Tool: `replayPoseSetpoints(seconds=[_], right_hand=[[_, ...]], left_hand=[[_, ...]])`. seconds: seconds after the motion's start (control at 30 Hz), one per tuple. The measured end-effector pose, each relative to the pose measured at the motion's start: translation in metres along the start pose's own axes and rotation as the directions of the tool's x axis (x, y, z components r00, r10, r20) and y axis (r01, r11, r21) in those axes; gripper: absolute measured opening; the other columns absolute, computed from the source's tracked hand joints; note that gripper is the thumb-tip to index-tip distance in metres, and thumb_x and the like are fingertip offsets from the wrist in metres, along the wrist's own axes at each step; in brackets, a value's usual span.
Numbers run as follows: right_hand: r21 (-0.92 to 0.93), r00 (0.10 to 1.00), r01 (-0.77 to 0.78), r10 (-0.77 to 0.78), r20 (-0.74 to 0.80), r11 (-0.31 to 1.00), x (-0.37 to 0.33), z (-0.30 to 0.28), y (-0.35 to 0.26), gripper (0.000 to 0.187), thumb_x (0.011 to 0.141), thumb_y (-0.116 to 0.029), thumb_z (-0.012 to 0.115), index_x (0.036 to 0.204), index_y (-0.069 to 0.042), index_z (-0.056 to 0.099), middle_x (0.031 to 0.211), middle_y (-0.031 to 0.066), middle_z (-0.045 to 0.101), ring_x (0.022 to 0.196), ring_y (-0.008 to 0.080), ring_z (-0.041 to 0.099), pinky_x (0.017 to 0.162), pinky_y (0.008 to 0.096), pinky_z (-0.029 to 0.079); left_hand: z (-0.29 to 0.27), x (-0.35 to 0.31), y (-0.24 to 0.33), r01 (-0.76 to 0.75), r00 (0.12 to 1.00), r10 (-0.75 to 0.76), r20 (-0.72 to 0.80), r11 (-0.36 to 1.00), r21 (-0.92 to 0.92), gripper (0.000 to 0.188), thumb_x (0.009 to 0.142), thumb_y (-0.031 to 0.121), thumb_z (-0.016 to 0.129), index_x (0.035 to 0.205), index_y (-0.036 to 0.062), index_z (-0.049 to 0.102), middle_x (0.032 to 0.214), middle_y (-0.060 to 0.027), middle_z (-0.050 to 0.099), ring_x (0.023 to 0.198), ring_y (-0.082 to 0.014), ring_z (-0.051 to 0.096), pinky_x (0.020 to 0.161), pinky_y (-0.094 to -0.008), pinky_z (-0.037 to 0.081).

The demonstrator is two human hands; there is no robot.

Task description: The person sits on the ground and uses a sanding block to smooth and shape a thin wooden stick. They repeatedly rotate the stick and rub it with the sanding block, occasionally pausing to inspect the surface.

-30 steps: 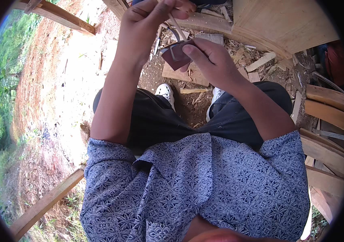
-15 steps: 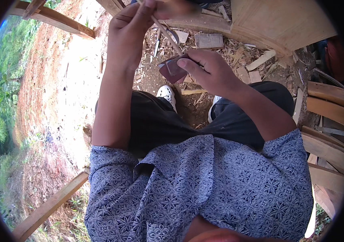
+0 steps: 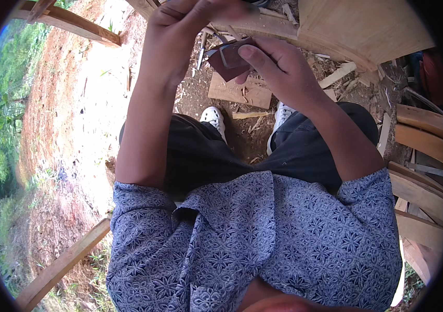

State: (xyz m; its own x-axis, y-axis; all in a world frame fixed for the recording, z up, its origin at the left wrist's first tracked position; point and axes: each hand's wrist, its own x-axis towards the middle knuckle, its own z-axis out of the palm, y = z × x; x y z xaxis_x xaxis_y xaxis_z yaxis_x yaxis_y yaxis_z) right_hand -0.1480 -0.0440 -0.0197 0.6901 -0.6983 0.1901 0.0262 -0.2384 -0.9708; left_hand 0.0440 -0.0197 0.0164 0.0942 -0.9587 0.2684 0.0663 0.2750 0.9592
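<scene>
Head view, looking down: the left hand (image 3: 180,39) is up high, fingers curled over the top of a thin metal tool (image 3: 201,49), pinching it. Just right of that grip and a bit lower, the right hand (image 3: 278,70) holds a small dark red sheet of sandpaper (image 3: 227,61), thumb pressed on its face. The sandpaper sits between both hands, touching them. Below the grip lie a flat wood scrap (image 3: 239,91) and two white shoes (image 3: 213,117).

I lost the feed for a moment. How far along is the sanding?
Done: cannot tell; the curved wooden piece shows pale, smooth-looking faces. In hand: the right hand grips a dark folded sandpaper sheet, and the left hand pinches near its top edge. Left: offcuts lie underfoot.
</scene>
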Motion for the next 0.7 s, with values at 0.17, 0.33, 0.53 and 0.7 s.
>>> replayPoseSetpoints(seconds=[0.17,0.33,0.53,0.7], right_hand=[[-0.169,0.985,-0.092,0.115,0.131,0.981,-0.008,0.0,0.005,0.031,0.1,-0.03,0.056,0.093,-0.001,0.066,0.075,0.0084,0.07,0.069,0.0142,0.069,0.063,0.0294,0.049],[-0.153,0.971,-0.08,0.112,0.211,0.985,-0.014,-0.005,0.003,0.031,0.099,-0.03,0.057,0.091,-0.002,0.066,0.074,0.0081,0.07,0.059,0.0128,0.065,0.06,0.0287,0.048],[-0.236,0.992,-0.094,0.111,0.059,0.967,-0.002,-0.021,0.023,0.038,0.098,-0.04,0.058,0.097,-0.005,0.072,0.073,0.0024,0.069,0.062,0.0068,0.059,0.059,0.0254,0.045],[-0.164,0.996,0.006,-0.021,-0.09,0.986,0.014,-0.039,0.029,0.04,0.097,-0.043,0.061,0.1,-0.006,0.074,0.076,0.0,0.069,0.066,0.0054,0.058,0.059,0.0235,0.044]], left_hand=[[-0.066,0.004,-0.001,0.014,0.966,-0.09,-0.243,0.955,-0.298,0.029,0.104,0.016,0.048,0.115,-0.0068,0.061,0.092,-0.0091,0.07,0.103,-0.0301,0.067,0.106,-0.0482,0.046],[-0.125,0.005,0.015,-0.22,0.901,0.017,-0.433,0.878,-0.424,0.022,0.105,0.019,0.046,0.109,0.002,0.06,0.083,-0.0026,0.064,0.086,-0.0205,0.066,0.091,-0.0418,0.056],[-0.114,-0.001,0.006,-0.073,0.839,-0.098,-0.535,0.954,-0.29,0.033,0.106,0.027,0.044,0.119,0.0009,0.058,0.087,-0.0036,0.062,0.077,-0.0186,0.06,0.076,-0.034,0.052],[-0.075,-0.004,0.001,0.069,0.956,-0.096,-0.277,0.992,-0.106,0.043,0.105,0.029,0.044,0.125,-0.0067,0.054,0.111,-0.0138,0.055,0.105,-0.0295,0.061,0.09,-0.0416,0.053]])
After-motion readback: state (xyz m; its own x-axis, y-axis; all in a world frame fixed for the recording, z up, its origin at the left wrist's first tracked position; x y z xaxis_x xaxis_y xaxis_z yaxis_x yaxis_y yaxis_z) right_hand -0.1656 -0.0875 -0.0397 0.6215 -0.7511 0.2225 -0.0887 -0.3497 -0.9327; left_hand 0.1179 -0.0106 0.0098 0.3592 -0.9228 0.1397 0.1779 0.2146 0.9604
